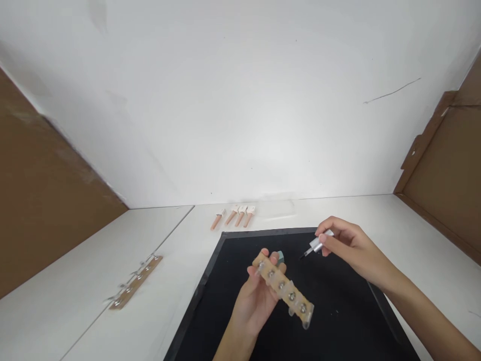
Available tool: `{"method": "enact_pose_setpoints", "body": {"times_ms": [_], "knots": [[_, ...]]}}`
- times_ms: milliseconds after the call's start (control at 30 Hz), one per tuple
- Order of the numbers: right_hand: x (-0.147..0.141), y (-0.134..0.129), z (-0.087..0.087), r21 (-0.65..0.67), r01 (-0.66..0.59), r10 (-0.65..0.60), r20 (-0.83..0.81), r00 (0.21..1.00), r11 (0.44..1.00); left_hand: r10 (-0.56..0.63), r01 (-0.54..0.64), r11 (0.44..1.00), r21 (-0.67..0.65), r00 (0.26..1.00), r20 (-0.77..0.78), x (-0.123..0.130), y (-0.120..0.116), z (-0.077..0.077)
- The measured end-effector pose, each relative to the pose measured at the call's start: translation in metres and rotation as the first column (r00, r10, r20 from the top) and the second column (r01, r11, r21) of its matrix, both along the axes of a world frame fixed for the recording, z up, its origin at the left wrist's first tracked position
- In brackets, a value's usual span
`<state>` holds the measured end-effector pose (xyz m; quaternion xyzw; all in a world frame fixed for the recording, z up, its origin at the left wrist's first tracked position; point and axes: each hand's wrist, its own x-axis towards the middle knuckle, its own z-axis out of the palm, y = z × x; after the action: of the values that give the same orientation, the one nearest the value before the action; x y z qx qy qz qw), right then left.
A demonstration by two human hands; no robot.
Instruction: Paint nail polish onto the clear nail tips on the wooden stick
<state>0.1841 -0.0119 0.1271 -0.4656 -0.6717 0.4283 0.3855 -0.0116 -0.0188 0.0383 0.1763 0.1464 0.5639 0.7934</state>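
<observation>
My left hand (255, 303) is closed around a narrow wooden strip (286, 291), tilted down to the right. Along it sits a row of round metal studs with clear pieces that look like false nail tips. A small teal object (280, 257) shows behind the fingers of that hand, mostly hidden; I cannot tell what it is. Pinched in my right hand (340, 240) is a nail polish brush (316, 243) with a silver cap handle. Its dark bristle tip points down and left, apart from the strip.
A black mat (233, 291) lies under my hands on the white table (180, 281). Several pinkish polish bottles (240, 216) with white caps lie behind it. At left lies a second wooden strip (137, 282) with clear tips. Brown cardboard walls (447, 165) flank the table.
</observation>
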Motion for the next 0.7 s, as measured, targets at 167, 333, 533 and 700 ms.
{"method": "enact_pose_setpoints", "body": {"times_ms": [167, 333, 533, 700], "knots": [[0.002, 0.012, -0.014, -0.096, 0.038, -0.041, -0.024, 0.999, 0.995, 0.105, -0.104, 0.994, -0.034, 0.994, 0.028, -0.005, 0.006, 0.013], [-0.004, 0.027, -0.042, -0.149, 0.02, -0.024, -0.023, 0.999, 0.989, 0.184, -0.173, 0.978, -0.115, 0.978, 0.095, -0.008, 0.009, 0.018], [-0.018, 0.042, -0.088, -0.222, 0.01, -0.014, -0.014, 1.0, 0.975, 0.231, -0.212, 0.967, -0.141, 0.964, 0.134, -0.012, 0.013, 0.013], [-0.026, 0.044, -0.114, -0.24, -0.009, 0.0, -0.039, 0.999, 0.971, 0.25, -0.226, 0.959, -0.17, 0.959, 0.136, -0.011, 0.013, 0.019]]}}
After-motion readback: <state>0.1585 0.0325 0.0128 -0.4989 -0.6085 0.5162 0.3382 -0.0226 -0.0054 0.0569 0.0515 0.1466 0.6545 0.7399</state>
